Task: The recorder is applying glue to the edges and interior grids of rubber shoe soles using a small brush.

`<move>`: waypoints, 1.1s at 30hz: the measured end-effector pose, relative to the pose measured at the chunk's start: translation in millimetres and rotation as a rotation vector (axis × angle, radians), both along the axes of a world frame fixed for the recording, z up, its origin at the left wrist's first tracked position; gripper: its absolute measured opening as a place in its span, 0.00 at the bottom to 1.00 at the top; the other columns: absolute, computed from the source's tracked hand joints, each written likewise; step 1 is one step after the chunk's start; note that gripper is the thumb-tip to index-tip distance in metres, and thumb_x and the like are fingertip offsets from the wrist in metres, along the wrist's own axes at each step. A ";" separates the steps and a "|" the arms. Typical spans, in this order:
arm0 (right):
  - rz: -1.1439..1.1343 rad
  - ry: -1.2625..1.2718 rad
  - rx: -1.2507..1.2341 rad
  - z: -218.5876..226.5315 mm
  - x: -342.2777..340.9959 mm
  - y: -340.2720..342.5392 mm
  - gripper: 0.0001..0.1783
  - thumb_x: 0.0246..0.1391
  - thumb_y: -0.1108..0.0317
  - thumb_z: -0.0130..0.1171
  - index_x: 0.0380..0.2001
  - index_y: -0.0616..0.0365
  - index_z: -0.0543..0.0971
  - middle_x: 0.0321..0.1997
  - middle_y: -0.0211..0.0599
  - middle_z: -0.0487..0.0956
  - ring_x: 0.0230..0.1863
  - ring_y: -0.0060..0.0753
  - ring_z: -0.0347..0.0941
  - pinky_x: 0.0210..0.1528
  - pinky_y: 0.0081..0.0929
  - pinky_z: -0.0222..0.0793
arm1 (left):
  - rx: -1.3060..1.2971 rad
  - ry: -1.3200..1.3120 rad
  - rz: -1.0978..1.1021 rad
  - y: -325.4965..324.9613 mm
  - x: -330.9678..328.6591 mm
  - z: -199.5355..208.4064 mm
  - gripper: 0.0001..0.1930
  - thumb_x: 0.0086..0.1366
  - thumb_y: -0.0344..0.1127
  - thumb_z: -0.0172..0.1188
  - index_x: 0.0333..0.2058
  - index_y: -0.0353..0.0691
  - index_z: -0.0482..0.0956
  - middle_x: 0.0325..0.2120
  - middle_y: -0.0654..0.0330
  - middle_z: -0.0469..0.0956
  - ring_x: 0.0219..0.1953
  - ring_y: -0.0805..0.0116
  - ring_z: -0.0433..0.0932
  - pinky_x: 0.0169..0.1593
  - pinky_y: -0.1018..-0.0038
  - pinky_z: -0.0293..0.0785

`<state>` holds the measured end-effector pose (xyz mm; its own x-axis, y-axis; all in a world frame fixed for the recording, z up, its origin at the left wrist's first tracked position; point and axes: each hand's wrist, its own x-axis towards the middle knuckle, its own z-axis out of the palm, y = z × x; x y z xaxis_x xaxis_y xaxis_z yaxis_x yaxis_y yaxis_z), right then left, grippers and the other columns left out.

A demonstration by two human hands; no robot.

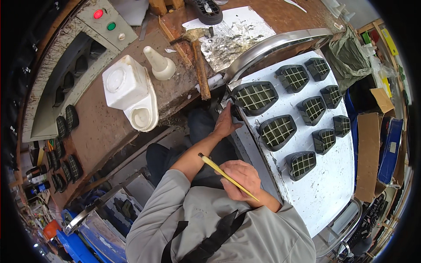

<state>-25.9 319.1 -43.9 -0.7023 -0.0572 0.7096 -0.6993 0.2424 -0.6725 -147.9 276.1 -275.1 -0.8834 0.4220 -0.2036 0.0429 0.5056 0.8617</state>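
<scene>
My right hand (241, 180) is closed round a brush (213, 165) with a yellow handle, held slantwise in front of my chest, its dark tip up and to the left. My left hand (225, 122) reaches to the near left corner of a white board (324, 184). Its fingers curl at a dark piece by the board's edge, whose form is mostly hidden. Just beyond it lies a large black heel-shaped shoe part (255, 97) with a pale grid on its face. Several similar gridded parts (278, 131) are spread over the board.
On the brown bench stand a white plastic container (125, 83) and a white cone-shaped pot (158, 63). A hammer (199, 61) and a stained paper (237, 37) lie behind. At left is a machine (83, 48) with lit buttons; more soles (72, 116) lie beside it. A cardboard box (367, 153) stands right.
</scene>
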 end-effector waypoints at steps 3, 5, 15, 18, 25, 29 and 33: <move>-0.004 -0.009 -0.049 -1.9 3.7 4.8 0.23 0.33 0.84 0.64 0.39 0.71 0.74 0.30 0.47 0.76 0.28 0.42 0.77 0.34 0.34 0.78 | -0.043 0.028 -0.004 3.6 -2.5 -2.5 0.56 0.42 0.38 0.73 0.62 0.31 0.43 0.55 0.41 0.62 0.60 0.46 0.58 0.61 0.61 0.55; -0.024 -0.005 -0.037 -1.9 4.7 6.7 0.23 0.33 0.84 0.64 0.39 0.71 0.74 0.30 0.47 0.76 0.28 0.42 0.77 0.33 0.34 0.77 | -0.064 0.084 0.005 5.3 -2.8 -10.3 0.55 0.42 0.39 0.73 0.62 0.30 0.44 0.55 0.41 0.63 0.59 0.46 0.59 0.60 0.60 0.56; -0.053 0.015 0.038 8.1 7.1 4.3 0.23 0.39 0.85 0.54 0.44 0.69 0.71 0.24 0.46 0.77 0.24 0.40 0.78 0.32 0.34 0.76 | -0.024 0.199 -0.065 7.1 -5.8 -20.8 0.54 0.42 0.40 0.73 0.61 0.28 0.46 0.52 0.41 0.64 0.55 0.45 0.63 0.58 0.62 0.60; -0.053 0.016 0.030 6.5 11.7 1.7 0.22 0.32 0.85 0.63 0.38 0.72 0.74 0.30 0.48 0.77 0.26 0.43 0.77 0.32 0.33 0.76 | 0.036 0.300 -0.036 5.9 -5.3 -22.7 0.54 0.41 0.39 0.73 0.61 0.29 0.47 0.49 0.40 0.66 0.51 0.43 0.68 0.54 0.62 0.65; -0.114 -0.009 0.040 14.9 15.5 -3.7 0.20 0.34 0.86 0.61 0.37 0.71 0.75 0.27 0.45 0.78 0.26 0.41 0.77 0.30 0.32 0.75 | 0.150 0.334 0.063 6.5 8.0 -22.3 0.56 0.38 0.40 0.74 0.61 0.30 0.46 0.51 0.41 0.63 0.53 0.44 0.65 0.56 0.63 0.63; -0.131 -0.033 0.069 16.2 17.7 0.2 0.18 0.37 0.85 0.60 0.37 0.71 0.75 0.26 0.45 0.79 0.25 0.41 0.77 0.30 0.31 0.75 | 0.005 0.309 0.004 1.8 8.8 -0.2 0.61 0.36 0.51 0.74 0.63 0.31 0.45 0.53 0.38 0.60 0.58 0.42 0.58 0.61 0.60 0.55; -0.149 -0.069 0.086 17.2 16.4 2.4 0.17 0.37 0.85 0.59 0.37 0.71 0.75 0.25 0.45 0.78 0.25 0.40 0.77 0.30 0.31 0.75 | -0.395 0.394 -0.191 32.9 -5.8 11.7 0.58 0.41 0.60 0.68 0.63 0.32 0.47 0.57 0.35 0.56 0.63 0.40 0.51 0.63 0.52 0.45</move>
